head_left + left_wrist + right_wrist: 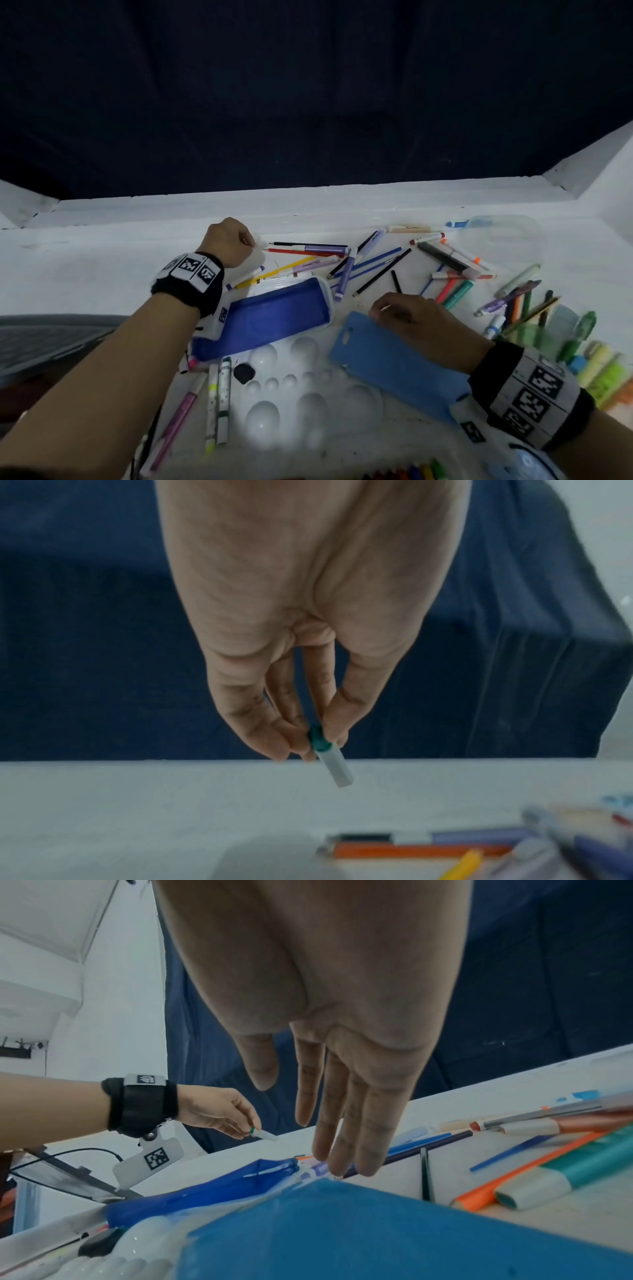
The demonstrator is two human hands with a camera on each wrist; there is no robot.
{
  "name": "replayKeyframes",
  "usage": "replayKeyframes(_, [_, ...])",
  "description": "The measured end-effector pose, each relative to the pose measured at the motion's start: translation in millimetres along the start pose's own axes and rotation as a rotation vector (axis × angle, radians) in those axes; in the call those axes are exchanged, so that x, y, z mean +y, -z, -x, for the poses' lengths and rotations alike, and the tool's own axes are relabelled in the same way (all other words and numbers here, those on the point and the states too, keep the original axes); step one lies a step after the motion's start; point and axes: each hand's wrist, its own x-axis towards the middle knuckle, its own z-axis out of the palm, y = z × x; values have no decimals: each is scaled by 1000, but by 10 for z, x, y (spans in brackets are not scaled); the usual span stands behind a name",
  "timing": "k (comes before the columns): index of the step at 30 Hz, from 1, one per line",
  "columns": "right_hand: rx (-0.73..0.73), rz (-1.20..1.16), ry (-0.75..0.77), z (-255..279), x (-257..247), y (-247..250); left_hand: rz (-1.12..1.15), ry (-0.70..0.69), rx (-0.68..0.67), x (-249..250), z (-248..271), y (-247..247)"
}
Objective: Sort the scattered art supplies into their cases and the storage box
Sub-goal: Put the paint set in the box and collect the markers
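On the white surface (102, 260) strewn with pens, the left hand (228, 245) pinches what looks like a small green-capped marker (329, 758) – lifted clear, presumably for the dark blue case (274, 315) nearby – while the right hand (407, 315) rests flat-fingered, steadying the light blue case (387, 363).

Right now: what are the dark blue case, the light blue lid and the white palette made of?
Dark blue case: looks like glossy hard plastic with a clear rim; it shows sharp highlights. Light blue lid: probably matte plastic, flat and evenly dull, no glare. White palette: seems moulded plastic with a smooth sheen on its round wells. None can be confirmed by sight alone.
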Motion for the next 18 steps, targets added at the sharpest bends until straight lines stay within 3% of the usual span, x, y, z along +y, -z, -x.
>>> replayKeyframes(5, [123, -54, 56, 304, -21, 76, 134, -158, 226, 353, 732, 252])
replayKeyframes(8, [129, -34, 75, 545, 36, 138, 296, -273, 244, 582, 1338, 264])
replayKeyframes(11, [68, 20, 59, 814, 151, 169, 452, -380, 108, 725, 1874, 39])
replayKeyframes(14, [-46, 118, 65, 1082, 280, 184, 548, -392, -102, 831, 2317, -300])
replayKeyframes(18, [-177, 288, 103, 1337, 359, 164, 424, -473, -368, 994, 2762, -701])
